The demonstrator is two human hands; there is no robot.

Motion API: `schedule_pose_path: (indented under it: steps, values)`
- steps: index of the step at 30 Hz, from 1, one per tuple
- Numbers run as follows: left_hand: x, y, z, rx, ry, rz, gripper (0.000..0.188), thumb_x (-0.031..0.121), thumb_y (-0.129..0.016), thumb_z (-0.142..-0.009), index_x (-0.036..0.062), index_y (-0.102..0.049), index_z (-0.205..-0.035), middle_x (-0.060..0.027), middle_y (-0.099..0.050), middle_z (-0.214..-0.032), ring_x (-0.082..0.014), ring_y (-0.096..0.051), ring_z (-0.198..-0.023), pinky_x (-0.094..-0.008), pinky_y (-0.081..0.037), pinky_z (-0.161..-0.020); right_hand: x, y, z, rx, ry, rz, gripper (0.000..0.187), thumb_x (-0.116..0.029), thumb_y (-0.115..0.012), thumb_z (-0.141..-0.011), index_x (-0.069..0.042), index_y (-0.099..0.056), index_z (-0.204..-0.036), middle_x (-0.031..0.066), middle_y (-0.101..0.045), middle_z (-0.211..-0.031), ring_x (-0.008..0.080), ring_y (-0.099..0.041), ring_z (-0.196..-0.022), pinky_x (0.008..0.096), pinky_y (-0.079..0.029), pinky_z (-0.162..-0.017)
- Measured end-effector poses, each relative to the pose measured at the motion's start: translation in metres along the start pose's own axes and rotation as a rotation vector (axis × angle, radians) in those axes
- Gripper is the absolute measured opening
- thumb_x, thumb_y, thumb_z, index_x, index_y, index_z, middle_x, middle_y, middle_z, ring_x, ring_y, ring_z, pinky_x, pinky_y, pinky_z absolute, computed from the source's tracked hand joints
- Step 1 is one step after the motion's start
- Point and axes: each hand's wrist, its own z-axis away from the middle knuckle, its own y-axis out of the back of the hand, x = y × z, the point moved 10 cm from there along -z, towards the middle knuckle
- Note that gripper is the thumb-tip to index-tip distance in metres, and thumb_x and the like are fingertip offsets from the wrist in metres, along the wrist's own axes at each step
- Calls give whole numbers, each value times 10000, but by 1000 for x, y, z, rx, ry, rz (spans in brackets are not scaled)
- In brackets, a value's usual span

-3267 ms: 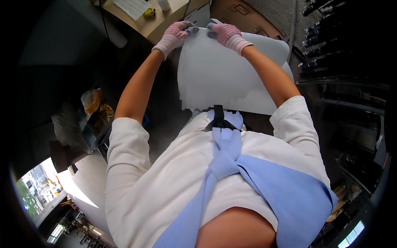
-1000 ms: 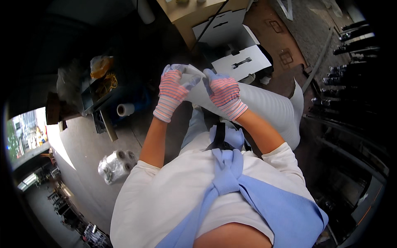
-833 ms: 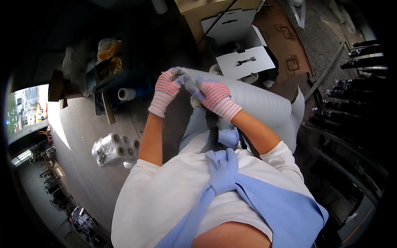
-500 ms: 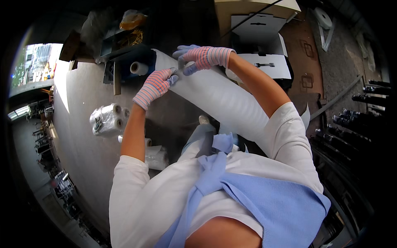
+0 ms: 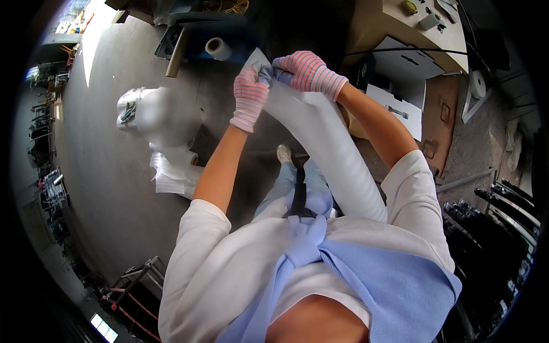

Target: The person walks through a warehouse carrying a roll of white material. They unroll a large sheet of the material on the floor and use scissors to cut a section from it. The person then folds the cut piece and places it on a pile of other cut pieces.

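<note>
Fingers [image 5: 264, 72] of the left hand [image 5: 250, 94]: clenched over the upper end of a white sheet [image 5: 323, 140], a corner of it poking up past the knuckles. Right hand [image 5: 309, 73] just beside, fingers and thumb bent in, grasping the edge of the same end. Small gap between the 2 hands; striped gloves on both.

Sheet: bowed lengthwise, slants from the fingers down to the right, left of the right forearm. Lower end hidden by the body.

Counts: 1 sheet; 1 open white carton [image 5: 380, 106]; 1 desk [image 5: 452, 39] with 1 small roll [image 5: 429, 22] on it; 1 larger roll [image 5: 218, 50] ahead, left of the hands; 1 shoe [image 5: 284, 153] showing. Wrapped rolls [image 5: 177, 176] on the floor [image 5: 91, 183], left; number unclear, part blurred.

Edges: carton beyond the right forearm, against the desk. Room: broad floor left of the wrapped rolls; narrower strip between them and the left hand.
</note>
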Motion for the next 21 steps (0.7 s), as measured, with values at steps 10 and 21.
schedule_pose_path:
  steps: [10, 21]
  values:
    - [-26, -11, 8, 3, 467, 890, 209, 241, -604, -826, 66, -579, -939, 16, -585, -792, -71, -513, -703, -212, -440, -644, -43, 42, 19, 418, 237, 250, 170, -125, -604, -656, -34, -587, -798, 126, -529, -601, 290, -525, -577, 323, -435, -531]
    - [14, -35, 1, -754, 199, 234, 238, 239, -638, -801, 27, -621, -907, 6, -585, -741, -54, -475, -670, -224, -437, -652, -9, -1, 28, -466, -101, -921, 182, -69, -682, -729, -1, -632, -890, -30, -601, -720, 21, -503, -614, 165, -429, -578]
